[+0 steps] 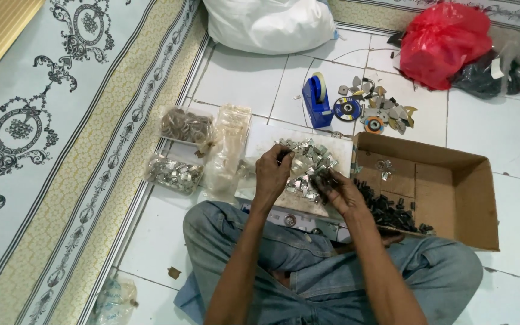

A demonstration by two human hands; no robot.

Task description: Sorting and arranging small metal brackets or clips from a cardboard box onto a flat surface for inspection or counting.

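A person sits cross-legged on the tiled floor, both hands working over a pile of small shiny metal pieces heaped on a white board at the centre of the frame. The left hand sits at the pile's left edge with its fingers curled together, pinching what looks like one small piece, though the piece itself is too small to make out. The right hand rests at the lower right of the pile, fingers bunched around some dark small parts; exactly what they hold I cannot tell.

Just right of centre an open cardboard box holds a heap of small black parts along its near left side and a couple of metal pieces further in. To the left of the board lie clear plastic bags, one with brownish pieces and one with silvery pieces. Above the pile stand a blue tape dispenser and some round discs; a red bag and a white sack sit along the top of the frame.

By my judgement, the work goes best by picking a single metal piece cleanly with the fingertips, keeping both hands low over the board so nothing scatters, and mating the parts squarely before letting go.
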